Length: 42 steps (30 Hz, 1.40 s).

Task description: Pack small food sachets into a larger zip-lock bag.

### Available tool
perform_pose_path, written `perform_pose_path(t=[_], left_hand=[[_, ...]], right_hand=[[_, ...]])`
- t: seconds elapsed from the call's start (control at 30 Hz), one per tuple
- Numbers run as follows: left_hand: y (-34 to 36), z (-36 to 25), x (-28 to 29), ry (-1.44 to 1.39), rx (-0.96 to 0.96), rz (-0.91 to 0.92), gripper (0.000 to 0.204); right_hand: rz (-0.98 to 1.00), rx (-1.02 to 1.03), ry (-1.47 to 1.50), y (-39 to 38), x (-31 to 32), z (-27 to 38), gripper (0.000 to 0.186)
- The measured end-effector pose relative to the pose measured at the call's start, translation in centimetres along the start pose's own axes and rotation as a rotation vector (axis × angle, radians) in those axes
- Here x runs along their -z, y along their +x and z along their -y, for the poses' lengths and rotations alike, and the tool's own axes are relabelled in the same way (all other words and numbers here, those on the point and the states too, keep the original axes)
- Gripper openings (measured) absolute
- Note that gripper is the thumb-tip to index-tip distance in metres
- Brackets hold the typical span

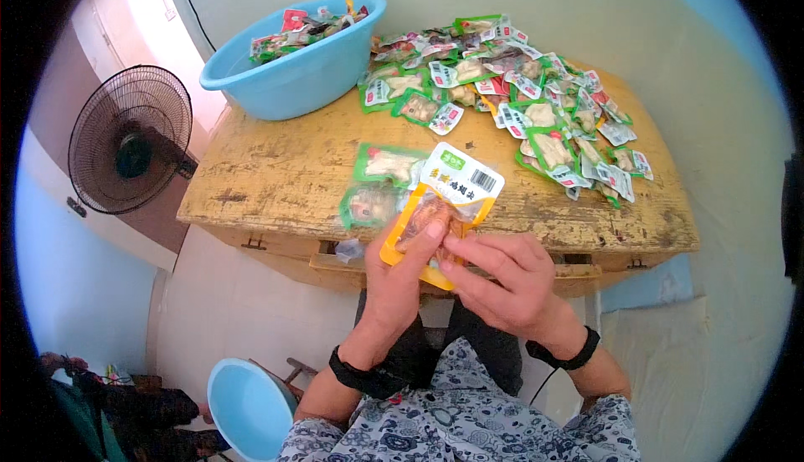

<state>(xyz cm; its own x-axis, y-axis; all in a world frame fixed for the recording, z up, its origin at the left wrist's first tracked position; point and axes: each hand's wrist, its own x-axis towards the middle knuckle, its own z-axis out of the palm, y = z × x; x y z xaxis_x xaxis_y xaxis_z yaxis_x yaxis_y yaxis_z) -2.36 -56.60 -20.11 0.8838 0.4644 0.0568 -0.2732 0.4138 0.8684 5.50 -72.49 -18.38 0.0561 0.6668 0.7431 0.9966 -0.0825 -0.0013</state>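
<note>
My left hand (402, 269) grips a snack pouch (463, 179) by its lower left side, thumb pressed over the front. This pouch has a white top, a yellow border and a clear window with brownish food inside. Against the pouch's lower right side rests my right hand (507, 282), its fingertips pinching the edge. The pouch is tilted and held above the table's front edge. Just behind it, two green-edged clear pouches (387, 166) of pale food lie flat on the wooden table (276, 173).
A heap of similar pouches (536, 118) covers the table's back right. At the back left stands a light blue basin (285, 85) holding more packets. A black fan (130, 148) is left of the table. Another blue basin (249, 412) sits low at my left. A drawer (339, 263) is slightly open.
</note>
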Motion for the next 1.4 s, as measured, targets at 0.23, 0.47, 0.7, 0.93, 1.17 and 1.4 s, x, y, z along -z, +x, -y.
perform_pose_path(t=[0.23, 0.47, 0.7, 0.93, 1.17, 1.4], left_hand=[[-1.0, -1.4, 4.0, 0.343, 0.13, 0.223, 0.032], [-1.8, -1.6, 2.3, 0.449, 0.149, 0.473, 0.035], [0.5, -1.0, 1.9, 1.104, -0.433, 0.027, 0.044], [3.3, 0.8, -0.5, 1.384, -0.819, 0.015, 0.034], [3.5, 1.8, -0.9, 1.359, -0.795, 0.042, 0.013], [3.1, 2.0, -1.9, 1.258, -0.823, 0.037, 0.009]], right_hand=[[-0.224, -0.436, 0.18, -0.5, 2.1, -0.2, 0.043], [0.086, -1.004, 0.813, -4.0, 1.4, -1.0, 0.024], [-0.517, -1.259, 0.815, -6.4, 2.1, -4.1, 0.014], [-0.446, -1.308, 0.974, -7.2, 0.9, -5.4, 0.017], [-0.438, -1.246, 1.03, -6.3, -1.8, -6.3, 0.018], [-0.284, -1.253, 1.176, -2.6, -2.9, -5.2, 0.021]])
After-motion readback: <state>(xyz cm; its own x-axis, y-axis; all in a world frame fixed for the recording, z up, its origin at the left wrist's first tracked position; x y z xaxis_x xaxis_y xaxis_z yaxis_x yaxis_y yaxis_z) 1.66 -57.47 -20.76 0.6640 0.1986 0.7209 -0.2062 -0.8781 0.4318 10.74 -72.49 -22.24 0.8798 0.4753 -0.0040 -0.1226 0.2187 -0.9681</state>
